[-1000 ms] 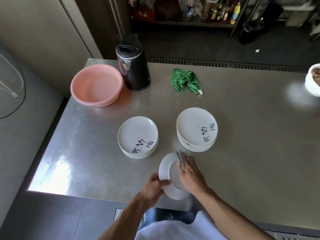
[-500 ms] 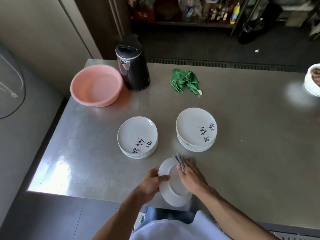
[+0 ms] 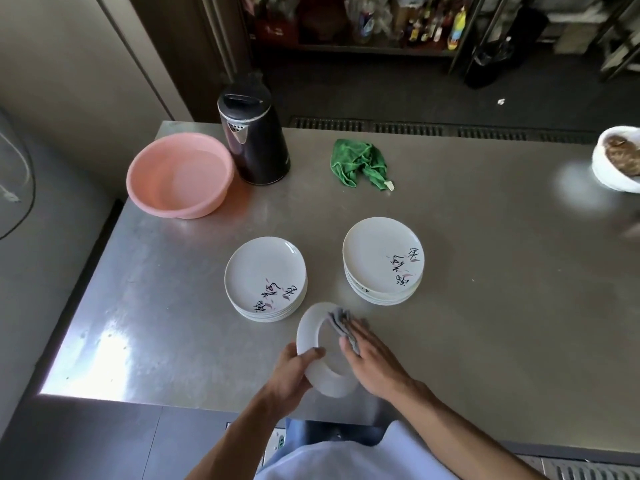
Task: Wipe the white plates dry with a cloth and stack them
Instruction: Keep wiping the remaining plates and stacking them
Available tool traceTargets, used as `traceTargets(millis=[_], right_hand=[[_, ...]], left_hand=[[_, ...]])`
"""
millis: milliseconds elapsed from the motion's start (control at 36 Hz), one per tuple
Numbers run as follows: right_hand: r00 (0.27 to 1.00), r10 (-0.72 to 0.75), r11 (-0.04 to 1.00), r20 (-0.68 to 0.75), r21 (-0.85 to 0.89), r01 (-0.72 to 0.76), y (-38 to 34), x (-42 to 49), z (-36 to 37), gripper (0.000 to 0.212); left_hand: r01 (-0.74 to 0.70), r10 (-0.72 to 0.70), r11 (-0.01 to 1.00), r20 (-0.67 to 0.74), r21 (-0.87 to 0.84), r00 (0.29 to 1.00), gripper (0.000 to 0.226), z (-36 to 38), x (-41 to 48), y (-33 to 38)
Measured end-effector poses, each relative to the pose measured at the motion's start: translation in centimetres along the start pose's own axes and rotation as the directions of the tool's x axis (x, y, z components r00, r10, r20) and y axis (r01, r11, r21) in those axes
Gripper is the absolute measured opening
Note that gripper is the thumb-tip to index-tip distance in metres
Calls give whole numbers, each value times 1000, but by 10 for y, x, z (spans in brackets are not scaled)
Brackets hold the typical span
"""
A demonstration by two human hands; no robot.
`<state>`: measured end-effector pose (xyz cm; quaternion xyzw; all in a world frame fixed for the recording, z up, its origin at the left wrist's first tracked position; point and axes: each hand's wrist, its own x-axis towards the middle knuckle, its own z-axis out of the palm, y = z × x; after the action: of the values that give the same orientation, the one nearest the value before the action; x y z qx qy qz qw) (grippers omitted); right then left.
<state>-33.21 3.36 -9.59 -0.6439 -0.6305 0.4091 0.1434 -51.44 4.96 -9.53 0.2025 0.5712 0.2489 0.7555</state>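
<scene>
My left hand point(image 3: 294, 372) grips the left rim of a white plate point(image 3: 311, 336), held tilted on edge above the table's near side. A grey cloth point(image 3: 341, 323) is pressed against the plate's underside by my right hand point(image 3: 372, 362), whose fingers lie flat over it. Beyond them stand two stacks of white plates with dark painted marks: the left stack point(image 3: 265, 277) and the right stack point(image 3: 382, 259).
On the steel table point(image 3: 502, 306), a pink basin point(image 3: 178, 174) and a black kettle point(image 3: 254, 133) stand at the back left. A green cloth point(image 3: 360, 161) lies at the back middle. A white bowl with brown food point(image 3: 616, 161) sits at the right edge.
My right hand has slid the cloth around the plate's underside. The plate has turned slightly in my left hand. Both stacks are unchanged.
</scene>
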Motion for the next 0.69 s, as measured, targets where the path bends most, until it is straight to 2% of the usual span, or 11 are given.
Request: traceTargets(millis=[111,194,250,306,361,389,472,500,556,639,694], right_hand=[[974,-217,974,68,-52,220,-19,1,12,55],[943,-309,943,122,-91,321,-21,3,19,60],[954,-285,933,95,-200,298,-12,9,17,56],[989,-148,947,5,-288,143,1,16,10,53],[999,4,962,-47,-273,-17,8,21,3,52],[999,-17,962,-34,-274,7,8,21,3,52],[948,-312,922,62,-222,317,5,12,9,52],[933,-348,912,88,-197,359,4,8,11,53],[954,-294,938,61,-174,300,3,8,11,53],[999,-32,997,-34,-68,29,8,6,-1,52],[1000,-2,1000,-15,-21,2,14,-1,-10,48]], left_hand=[[-48,41,997,101,67,994,36,6,-6,-2],[-31,24,996,82,81,996,37,7,-7,-9],[5,-14,994,78,112,997,47,5,-5,-10],[32,-46,989,95,143,994,56,3,-5,-12],[51,-69,985,107,163,992,60,0,-5,-13],[57,-76,984,111,169,991,60,-1,-5,-14],[50,-73,982,123,184,990,57,3,-4,-12],[47,-72,981,128,189,989,54,6,-4,-11],[51,-76,981,128,186,989,52,9,-4,-7],[78,-92,987,91,140,992,60,10,-3,0],[99,-104,992,50,82,993,65,12,-2,7]])
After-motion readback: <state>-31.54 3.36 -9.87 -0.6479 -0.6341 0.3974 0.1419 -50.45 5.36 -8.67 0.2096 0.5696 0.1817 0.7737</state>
